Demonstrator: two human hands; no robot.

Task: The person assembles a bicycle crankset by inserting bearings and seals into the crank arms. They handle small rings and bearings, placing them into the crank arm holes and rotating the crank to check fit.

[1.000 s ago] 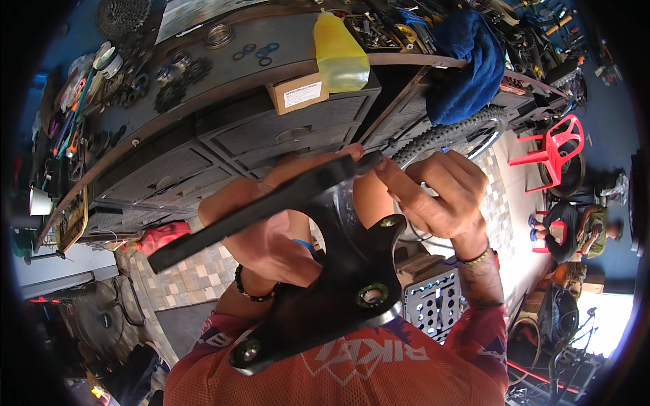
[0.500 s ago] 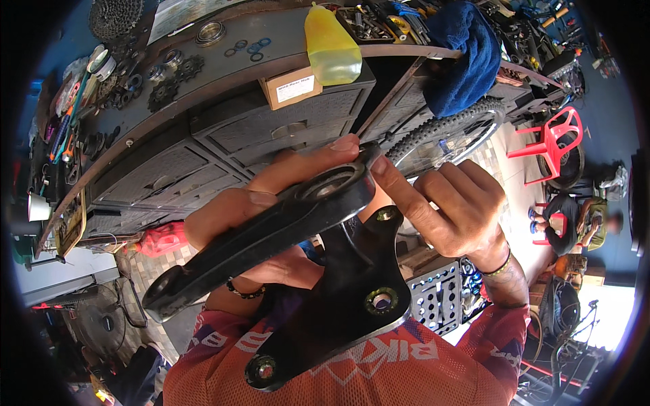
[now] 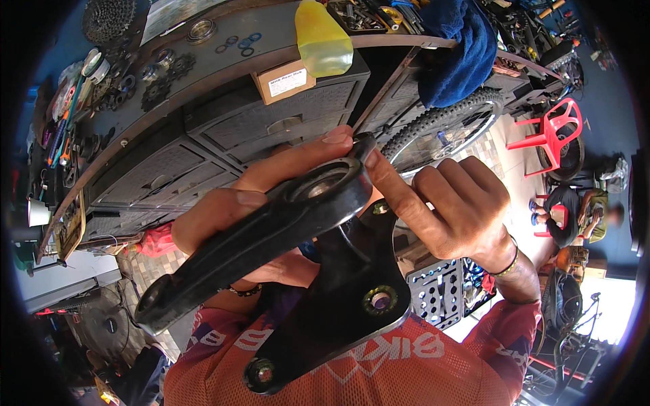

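A black bicycle suspension linkage [image 3: 338, 291] is held up in front of my chest. It has two arms, round eyelets at the ends and a round seat with a metal ring at the upper end. My left hand [image 3: 213, 215] wraps round the upper arm, its fingers along the far side and its palm partly hidden behind. My right hand [image 3: 464, 210] has its index finger stretched to the rim beside the ring, while its other fingers curl in. The right thumb is mostly hidden behind the part.
Beyond the linkage runs a workbench [image 3: 223, 74] with dark drawers below. On it lie sprockets [image 3: 183, 68], seal rings [image 3: 247, 44], a small cardboard box [image 3: 267, 86], a yellow bottle [image 3: 325, 47] and a blue towel [image 3: 453, 61]. A bicycle wheel [image 3: 433, 128] and red chair [image 3: 558, 132] stand right.
The linkage and my left hand have shifted slightly left in the picture. My right index finger stays at the rim. The bench sits a little higher in view.
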